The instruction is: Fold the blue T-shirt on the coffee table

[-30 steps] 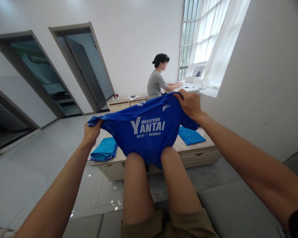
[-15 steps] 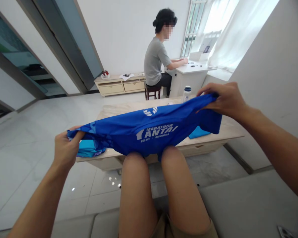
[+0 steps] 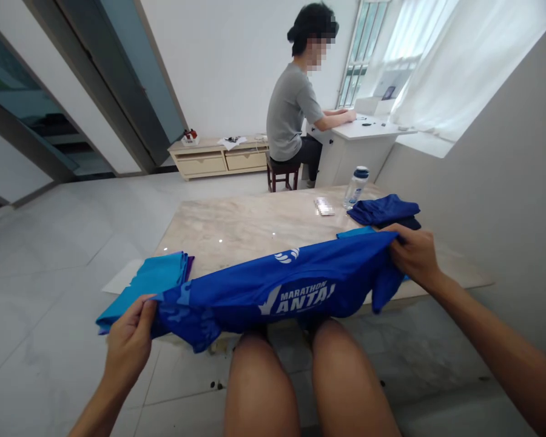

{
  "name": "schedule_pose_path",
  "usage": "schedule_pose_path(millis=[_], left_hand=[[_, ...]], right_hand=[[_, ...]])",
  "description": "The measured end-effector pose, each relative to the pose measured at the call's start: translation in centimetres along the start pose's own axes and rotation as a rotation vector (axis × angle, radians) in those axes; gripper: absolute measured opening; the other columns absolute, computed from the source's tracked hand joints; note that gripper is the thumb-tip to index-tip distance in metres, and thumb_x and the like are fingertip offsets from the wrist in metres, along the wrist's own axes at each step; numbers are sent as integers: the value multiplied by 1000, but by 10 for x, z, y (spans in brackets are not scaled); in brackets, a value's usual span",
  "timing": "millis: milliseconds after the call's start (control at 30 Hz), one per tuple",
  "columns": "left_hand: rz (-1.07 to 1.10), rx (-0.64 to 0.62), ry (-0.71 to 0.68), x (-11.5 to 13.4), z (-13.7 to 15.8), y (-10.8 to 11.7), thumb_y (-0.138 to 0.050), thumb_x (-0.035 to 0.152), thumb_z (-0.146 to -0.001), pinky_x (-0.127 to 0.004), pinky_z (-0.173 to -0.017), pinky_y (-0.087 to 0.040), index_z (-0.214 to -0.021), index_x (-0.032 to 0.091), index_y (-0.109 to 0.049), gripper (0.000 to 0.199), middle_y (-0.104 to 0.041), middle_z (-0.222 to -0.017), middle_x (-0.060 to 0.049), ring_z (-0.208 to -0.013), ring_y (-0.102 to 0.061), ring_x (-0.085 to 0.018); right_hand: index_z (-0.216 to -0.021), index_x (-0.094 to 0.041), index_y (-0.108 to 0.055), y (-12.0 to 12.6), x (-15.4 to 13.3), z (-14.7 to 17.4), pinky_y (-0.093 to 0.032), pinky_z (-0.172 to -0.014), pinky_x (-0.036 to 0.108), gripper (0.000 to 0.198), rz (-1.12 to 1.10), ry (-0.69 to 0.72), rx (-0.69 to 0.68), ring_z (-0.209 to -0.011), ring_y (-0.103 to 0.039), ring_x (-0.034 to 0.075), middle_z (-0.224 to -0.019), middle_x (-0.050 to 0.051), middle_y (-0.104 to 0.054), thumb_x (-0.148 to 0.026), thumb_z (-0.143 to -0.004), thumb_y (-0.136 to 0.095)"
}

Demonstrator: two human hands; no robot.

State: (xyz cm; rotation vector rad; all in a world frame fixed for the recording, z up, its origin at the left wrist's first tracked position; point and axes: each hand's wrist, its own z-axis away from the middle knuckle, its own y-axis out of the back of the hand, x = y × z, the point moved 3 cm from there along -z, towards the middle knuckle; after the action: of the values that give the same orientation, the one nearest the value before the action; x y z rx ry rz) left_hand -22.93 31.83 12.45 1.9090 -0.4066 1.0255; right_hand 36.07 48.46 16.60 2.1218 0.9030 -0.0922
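head: I see left hand [image 3: 128, 343] and right hand [image 3: 415, 255] each pinching an end of the shirt [image 3: 282, 291], stretched flat across lower centre over my knees | table [image 3: 236, 227] just beyond | folded cloths [image 3: 150, 282] at left edge

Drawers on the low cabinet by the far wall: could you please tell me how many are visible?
2. On the low cabinet, the left drawer and the right drawer sit side by side; the seated person may hide more at its right end.
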Motion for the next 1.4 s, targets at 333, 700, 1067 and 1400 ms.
schedule_pose_path(millis=[333,700,1067,1400], left_hand=[[-451,-2,-59,-27,-192,-141,-49,37,-100,-44,-88,-57,-98,19,-71,28,-74,-90,-15,-93,-71,-35],[-489,-369,-439,-19,-41,-268,-38,46,-114,-56,-142,-20,-176,23,-37,66,-42,-180,-12,-169,-36,-33],[-677,-411,-372,-48,-5,-250,-35,45,-114,-57,-140,-25,-174,16,-44,67,-37,-181,-13,-171,-31,-34],[-779,-479,-398,-25,36,-226,-42,37,-111,-55,-131,-41,-165,9,-57,62,-50,-172,-21,-162,-46,-38]], right_hand=[[-119,-13,-77,-210,83,-158,-49,-82,40,44,470,-97,-444,-89,-71,31,-101,20,-79,-44,-116,-45],[-172,-20,-45,-271,-23,20,-28,-136,60,62,214,-82,-431,-170,-30,34,-182,14,-36,-44,-116,-32],[-175,-11,-42,-233,-2,133,-25,-139,58,74,249,-277,-568,-171,-28,35,-182,16,-31,-51,-113,-34],[-168,-5,-51,-194,-30,168,-33,-135,56,73,271,-267,-570,-167,-36,37,-178,23,-39,-49,-111,-38]])
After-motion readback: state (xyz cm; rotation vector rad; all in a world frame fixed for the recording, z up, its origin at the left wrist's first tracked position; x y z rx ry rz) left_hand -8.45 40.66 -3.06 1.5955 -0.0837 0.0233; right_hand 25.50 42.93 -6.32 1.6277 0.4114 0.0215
